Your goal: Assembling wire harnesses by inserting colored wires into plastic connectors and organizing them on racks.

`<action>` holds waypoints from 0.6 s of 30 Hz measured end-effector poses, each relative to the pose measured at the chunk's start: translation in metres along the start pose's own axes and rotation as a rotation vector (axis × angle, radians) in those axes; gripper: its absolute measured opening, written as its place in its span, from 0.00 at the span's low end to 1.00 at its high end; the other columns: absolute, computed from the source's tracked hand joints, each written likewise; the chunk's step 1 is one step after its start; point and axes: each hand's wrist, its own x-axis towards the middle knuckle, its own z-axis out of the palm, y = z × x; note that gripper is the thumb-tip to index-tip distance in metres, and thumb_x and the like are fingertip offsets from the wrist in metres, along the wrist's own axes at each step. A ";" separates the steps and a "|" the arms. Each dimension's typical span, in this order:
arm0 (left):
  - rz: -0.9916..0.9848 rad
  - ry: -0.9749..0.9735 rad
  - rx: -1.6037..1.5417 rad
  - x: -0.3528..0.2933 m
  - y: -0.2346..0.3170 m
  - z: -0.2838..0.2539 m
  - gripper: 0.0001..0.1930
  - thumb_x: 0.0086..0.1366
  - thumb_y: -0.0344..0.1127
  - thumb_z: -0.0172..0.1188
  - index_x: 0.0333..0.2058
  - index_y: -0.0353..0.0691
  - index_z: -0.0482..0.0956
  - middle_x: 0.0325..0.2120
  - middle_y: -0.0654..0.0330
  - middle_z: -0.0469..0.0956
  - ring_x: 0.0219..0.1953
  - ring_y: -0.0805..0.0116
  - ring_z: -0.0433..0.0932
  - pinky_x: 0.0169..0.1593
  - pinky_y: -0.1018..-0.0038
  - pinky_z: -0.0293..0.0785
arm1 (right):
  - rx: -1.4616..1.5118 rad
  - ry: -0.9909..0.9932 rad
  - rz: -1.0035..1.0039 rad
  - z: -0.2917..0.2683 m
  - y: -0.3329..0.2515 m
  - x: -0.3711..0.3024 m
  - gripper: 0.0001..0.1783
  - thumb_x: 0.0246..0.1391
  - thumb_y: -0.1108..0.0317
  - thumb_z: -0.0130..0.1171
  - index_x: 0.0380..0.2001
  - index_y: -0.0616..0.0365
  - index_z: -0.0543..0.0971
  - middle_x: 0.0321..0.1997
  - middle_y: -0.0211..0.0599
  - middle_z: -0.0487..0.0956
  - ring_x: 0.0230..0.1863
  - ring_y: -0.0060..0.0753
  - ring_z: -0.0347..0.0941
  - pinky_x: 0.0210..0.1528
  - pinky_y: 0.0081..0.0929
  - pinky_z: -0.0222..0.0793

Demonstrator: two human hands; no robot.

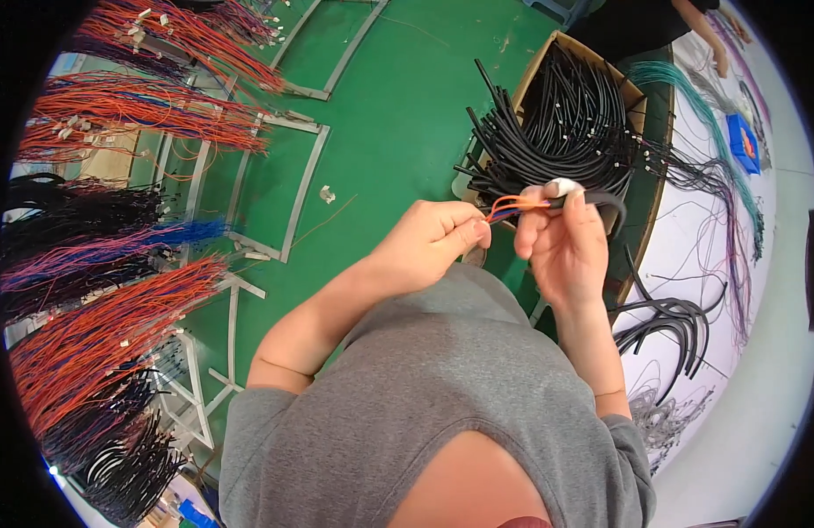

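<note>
In front of my chest, my left hand (438, 236) pinches a small bundle of orange and blue wires (510, 208) between thumb and fingers. To its right, my right hand (567, 233) grips the end of a black sleeve tube (611, 202), where the wires run into it. A white wrap (561, 187) covers one fingertip of that hand. The tube curves away to the right, past the hand. Just beyond, a cardboard box (638, 97) holds many black tubes (565, 114) with small white connectors.
On the left, racks carry orange and blue wire bundles (117, 308) and black cables (55, 211). Metal frames (306, 189) stand on the green floor. The white table (689, 255) at right bears loose black tubes (671, 330), teal wires (697, 106) and a blue bin (742, 143). Another person's arm (702, 31) reaches in at top right.
</note>
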 end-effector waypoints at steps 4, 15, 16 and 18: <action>0.050 -0.018 0.115 -0.017 0.028 -0.005 0.10 0.59 0.32 0.45 0.24 0.34 0.71 0.13 0.68 0.65 0.18 0.83 0.60 0.22 0.83 0.58 | 0.098 0.049 -0.104 -0.001 -0.017 0.003 0.19 0.57 0.59 0.34 0.34 0.66 0.66 0.36 0.50 0.71 0.20 0.26 0.68 0.21 0.20 0.65; 0.006 0.134 -0.226 -0.022 0.035 0.004 0.10 0.58 0.32 0.48 0.30 0.31 0.74 0.13 0.69 0.64 0.17 0.83 0.60 0.20 0.85 0.55 | 0.057 0.044 -0.114 0.007 -0.017 -0.001 0.14 0.57 0.64 0.35 0.34 0.64 0.67 0.33 0.49 0.71 0.23 0.27 0.69 0.23 0.21 0.66; 0.006 0.133 -0.225 -0.024 0.034 0.003 0.10 0.58 0.32 0.48 0.30 0.31 0.74 0.13 0.69 0.64 0.17 0.83 0.60 0.20 0.85 0.55 | 0.057 0.044 -0.115 0.007 -0.017 -0.003 0.14 0.57 0.64 0.35 0.34 0.64 0.67 0.33 0.49 0.71 0.23 0.27 0.69 0.23 0.21 0.66; -0.005 0.185 -0.040 -0.025 0.034 0.003 0.08 0.57 0.31 0.51 0.29 0.31 0.75 0.13 0.69 0.65 0.17 0.85 0.60 0.19 0.85 0.55 | 0.095 0.031 -0.106 0.007 -0.017 -0.007 0.14 0.56 0.64 0.36 0.34 0.64 0.66 0.34 0.50 0.71 0.23 0.27 0.69 0.23 0.21 0.66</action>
